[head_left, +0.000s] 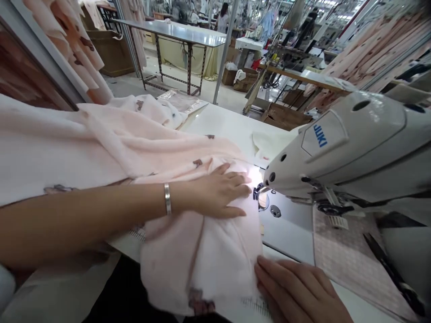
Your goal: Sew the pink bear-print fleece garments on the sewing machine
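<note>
A pale pink, fluffy fabric (222, 258) with small brown printed motifs lies across the table and bunches up to the left. My left hand (224, 190), a silver bracelet at its wrist, rests palm down on the cloth with fingers spread, just left of the presser foot (257, 192). At the cloth's near right edge, my right hand (299, 287) has its fingers together, holding that edge; its thumb is hidden. The white sewing machine (350, 143) stands to the right, its lamp lighting the needle area. The fabric's edge runs beside the foot.
Black scissors (390, 269) lie on a pinkish checked mat (350, 255) at the right. A plastic-wrapped packet (183, 101) sits at the table's far edge. Pink garments (373, 54) hang on racks at both sides. Beyond are a metal-legged table (178, 33) and cardboard boxes (286, 115).
</note>
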### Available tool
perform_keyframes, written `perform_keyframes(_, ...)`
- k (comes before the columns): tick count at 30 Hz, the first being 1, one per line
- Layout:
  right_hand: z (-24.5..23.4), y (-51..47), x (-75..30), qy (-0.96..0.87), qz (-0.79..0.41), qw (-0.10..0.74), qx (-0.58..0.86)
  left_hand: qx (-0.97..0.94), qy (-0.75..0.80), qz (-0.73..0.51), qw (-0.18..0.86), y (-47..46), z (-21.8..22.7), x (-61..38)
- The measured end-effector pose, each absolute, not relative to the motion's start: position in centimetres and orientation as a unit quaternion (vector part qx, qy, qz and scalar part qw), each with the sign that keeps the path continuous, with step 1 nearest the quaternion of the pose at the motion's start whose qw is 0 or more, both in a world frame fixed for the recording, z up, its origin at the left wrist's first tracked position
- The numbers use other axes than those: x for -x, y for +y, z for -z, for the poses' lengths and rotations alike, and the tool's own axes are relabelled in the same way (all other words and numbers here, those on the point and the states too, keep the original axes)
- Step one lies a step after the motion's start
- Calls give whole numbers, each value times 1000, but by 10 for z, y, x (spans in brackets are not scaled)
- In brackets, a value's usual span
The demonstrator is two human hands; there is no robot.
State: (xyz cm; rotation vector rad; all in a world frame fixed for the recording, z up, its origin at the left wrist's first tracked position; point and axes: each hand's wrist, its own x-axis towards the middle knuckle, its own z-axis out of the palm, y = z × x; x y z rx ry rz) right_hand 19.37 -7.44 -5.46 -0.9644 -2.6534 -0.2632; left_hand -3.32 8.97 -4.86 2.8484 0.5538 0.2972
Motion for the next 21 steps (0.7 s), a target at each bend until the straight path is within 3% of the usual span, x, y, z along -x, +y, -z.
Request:
perform_keyframes(6,50,-26,-174,-884,38,208,417,-983,128,-92,91,157,53,18)
perform_keyframes(15,66,19,-181,-862,100,232,439,-990,121,-68,-14,229,52,-9)
perform_keyframes(18,62,17,-180,-856,99,229,454,-984,164,-70,-21,224,54,-9)
perform_keyframes(21,49,-1,-180,-865,21,227,446,-957,280,-76,-12,169,57,2)
